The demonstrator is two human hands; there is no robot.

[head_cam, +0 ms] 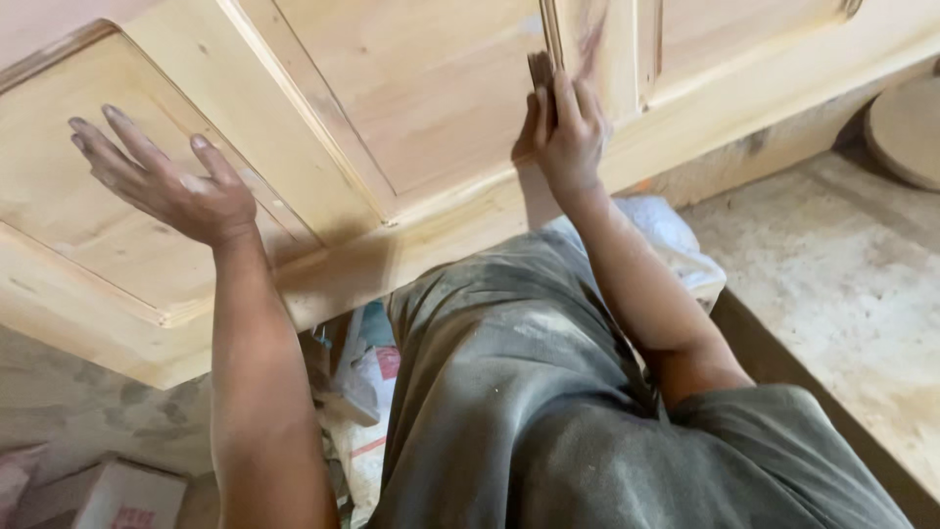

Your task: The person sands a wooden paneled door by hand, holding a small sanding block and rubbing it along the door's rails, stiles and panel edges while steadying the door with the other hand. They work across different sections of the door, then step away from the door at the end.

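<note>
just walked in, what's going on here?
A person is working on a pale panelled wooden door. The left hand lies flat and open against one recessed panel. The right hand presses a small dark block, probably a sanding piece, against the moulding beside the centre panel. The person's knee in grey-green trousers sits below the door, with dusty floor to the side.

Dusty grey-green trousers (509,392), bare forearms

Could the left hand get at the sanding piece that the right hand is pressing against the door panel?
Probably yes: left hand lies flat on the wooden door; bare wood separates it from the sanding piece under the right hand.
</note>
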